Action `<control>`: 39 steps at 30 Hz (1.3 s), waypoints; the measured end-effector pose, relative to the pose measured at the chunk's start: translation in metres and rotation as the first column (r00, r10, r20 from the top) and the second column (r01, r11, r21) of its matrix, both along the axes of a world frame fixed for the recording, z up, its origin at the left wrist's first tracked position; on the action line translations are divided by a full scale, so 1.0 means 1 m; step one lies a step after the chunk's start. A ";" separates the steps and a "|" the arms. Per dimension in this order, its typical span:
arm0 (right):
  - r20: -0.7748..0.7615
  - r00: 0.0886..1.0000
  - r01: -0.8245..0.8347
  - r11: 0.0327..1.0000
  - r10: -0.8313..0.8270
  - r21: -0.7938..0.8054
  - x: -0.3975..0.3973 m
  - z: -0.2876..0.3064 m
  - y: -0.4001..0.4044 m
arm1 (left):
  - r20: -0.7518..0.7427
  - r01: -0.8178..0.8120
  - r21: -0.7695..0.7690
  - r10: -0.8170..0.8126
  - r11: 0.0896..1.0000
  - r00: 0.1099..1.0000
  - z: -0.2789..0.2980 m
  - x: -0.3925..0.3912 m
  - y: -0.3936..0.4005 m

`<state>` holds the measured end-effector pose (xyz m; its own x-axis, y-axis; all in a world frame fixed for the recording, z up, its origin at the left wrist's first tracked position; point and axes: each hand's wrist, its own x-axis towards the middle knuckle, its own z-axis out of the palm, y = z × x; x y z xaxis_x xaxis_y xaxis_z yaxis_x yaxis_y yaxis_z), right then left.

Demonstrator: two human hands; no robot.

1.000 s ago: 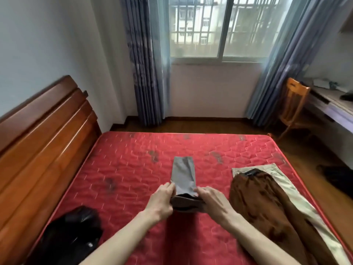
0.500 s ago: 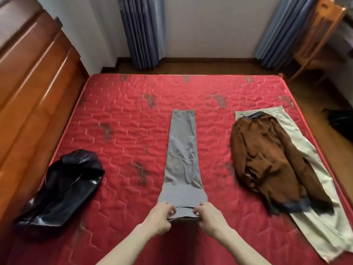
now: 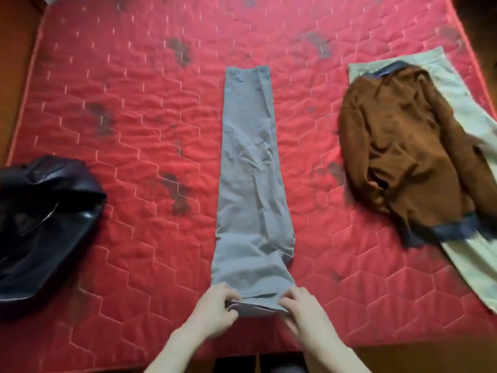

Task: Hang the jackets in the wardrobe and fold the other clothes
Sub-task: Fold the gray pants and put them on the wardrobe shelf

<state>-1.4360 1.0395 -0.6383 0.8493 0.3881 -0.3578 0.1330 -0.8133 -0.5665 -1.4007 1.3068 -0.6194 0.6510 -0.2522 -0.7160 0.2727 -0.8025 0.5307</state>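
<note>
i see the grey trousers [image 3: 251,184] laid flat lengthwise down the middle of the red mattress [image 3: 134,117]. the left hand [image 3: 215,309] pinches the near left corner of the trousers' end, fingers curled on the cloth. the right hand [image 3: 302,310] pinches the near right corner likewise. left of the trousers, well apart, lies a black jacket [image 3: 43,224]. right of the trousers, a brown jacket [image 3: 408,146] rests on cream trousers [image 3: 476,254].
</note>
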 end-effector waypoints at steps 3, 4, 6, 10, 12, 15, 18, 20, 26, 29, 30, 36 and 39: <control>-0.018 0.999 0.052 0.989 -0.050 0.138 0.011 -0.021 -0.004 | 0.022 -0.153 -0.097 0.156 0.983 0.987 -0.018 0.010 0.011; -0.046 0.996 0.086 0.982 -0.079 0.168 0.014 -0.026 -0.005 | 0.027 -0.199 -0.125 0.204 0.972 0.979 -0.022 0.013 0.013; -0.117 0.986 0.138 0.969 -0.116 0.206 0.020 -0.033 -0.008 | 0.013 -0.295 -0.179 0.302 0.939 0.953 -0.031 0.018 0.015; -0.094 0.989 -0.087 0.960 0.116 0.264 0.033 -0.047 -0.013 | -0.126 -0.375 -0.254 0.354 0.892 0.927 -0.045 0.020 0.019; -0.029 0.868 -0.484 0.858 0.496 0.172 0.034 -0.058 -0.013 | -0.158 -0.206 -0.270 0.168 0.940 0.973 -0.047 0.009 0.022; -0.096 0.562 -0.812 0.570 0.821 0.126 0.026 -0.073 -0.015 | -0.047 0.348 -0.245 -0.369 0.905 0.928 -0.055 -0.020 0.029; 0.116 0.639 -0.767 0.640 0.760 0.029 0.028 -0.084 -0.015 | 0.059 0.709 -0.207 -0.715 0.674 0.696 -0.074 -0.047 0.037; 0.315 0.737 -0.616 0.786 0.598 -0.049 0.041 -0.097 -0.011 | 0.124 0.769 -0.162 -0.760 0.619 0.638 -0.089 -0.051 0.037; 0.409 0.849 -0.265 0.939 0.334 -0.217 0.062 -0.135 0.018 | 0.580 0.555 0.088 -0.495 0.827 0.647 -0.133 -0.016 0.015; 0.291 0.898 -0.262 0.932 0.331 -0.252 0.048 -0.155 0.030 | 0.596 0.437 0.176 -0.449 0.882 0.666 -0.158 0.002 0.008; 0.262 0.912 -0.248 0.933 0.315 -0.260 0.042 -0.162 0.030 | 0.583 0.428 0.201 -0.459 0.881 0.670 -0.167 0.004 0.007; 0.203 0.933 -0.227 0.922 0.299 -0.314 0.026 -0.182 -0.007 | 0.536 0.523 0.318 -0.605 0.791 0.589 -0.195 -0.011 0.038; 0.179 0.919 -0.279 0.900 0.352 -0.335 0.028 -0.177 -0.016 | 0.512 0.641 0.350 -0.713 0.683 0.479 -0.195 -0.008 0.069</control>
